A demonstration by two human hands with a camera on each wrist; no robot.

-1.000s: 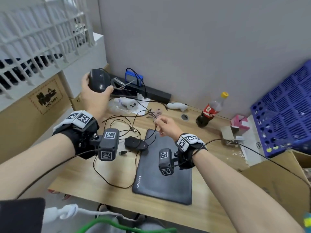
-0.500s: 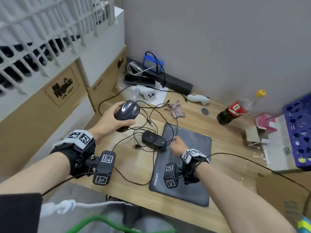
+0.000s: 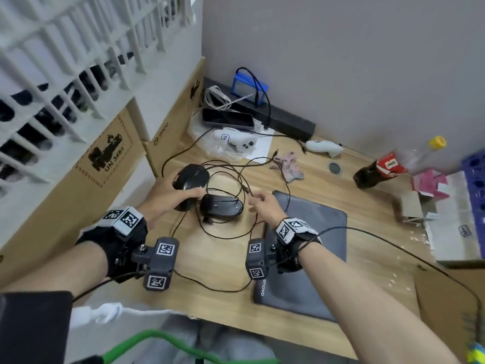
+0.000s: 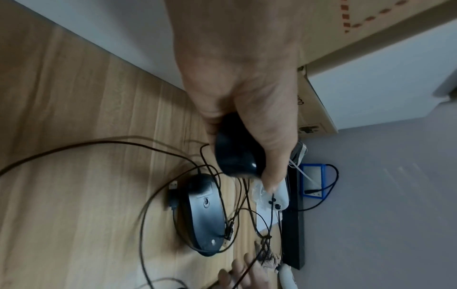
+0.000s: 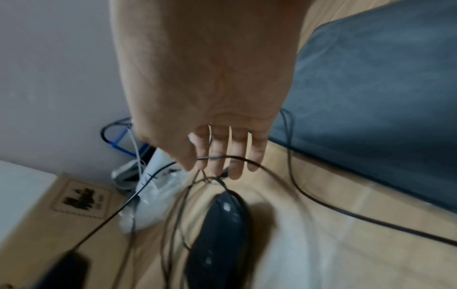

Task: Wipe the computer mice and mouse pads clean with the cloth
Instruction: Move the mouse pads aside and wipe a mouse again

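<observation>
Black wired mouse (image 3: 193,179) is gripped in the left hand (image 3: 168,197) near the desk's (image 3: 215,261) left edge; the right hand (image 3: 265,206) pinches its cable (image 3: 246,190), with the pink cloth (image 3: 288,166) lying beyond, nearer the right hand.

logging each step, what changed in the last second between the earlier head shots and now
The left hand brought its gripped black mouse down from beside the boxes to just over the desk, next to the second mouse. The right hand moved from over the mouse pad to pinch a cable. Second mouse, pad and cloth stayed put.
</observation>
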